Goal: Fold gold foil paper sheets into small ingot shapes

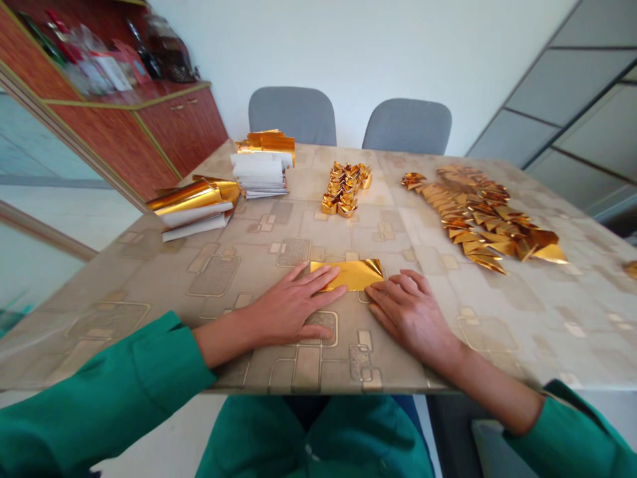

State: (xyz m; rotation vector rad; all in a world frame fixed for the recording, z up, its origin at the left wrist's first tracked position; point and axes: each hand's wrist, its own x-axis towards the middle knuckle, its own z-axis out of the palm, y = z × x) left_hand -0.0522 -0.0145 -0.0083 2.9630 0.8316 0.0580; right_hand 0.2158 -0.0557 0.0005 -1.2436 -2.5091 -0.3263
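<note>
Resting flat, the left hand (288,305) and right hand (411,312) touch the gold foil sheet (347,275) between them, both grips wide.

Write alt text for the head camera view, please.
Two bare hands, left and right, rest on a rectangular gold foil sheet on a patterned beige tabletop. Beyond lie folded gold foil ingots, rows of folded gold foil pieces, and stacked white paper.

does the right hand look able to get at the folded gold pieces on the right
Likely yes: only the patterned tabletop lies between the right hand and the folded gold foil pieces, with nothing standing in the way.
</note>
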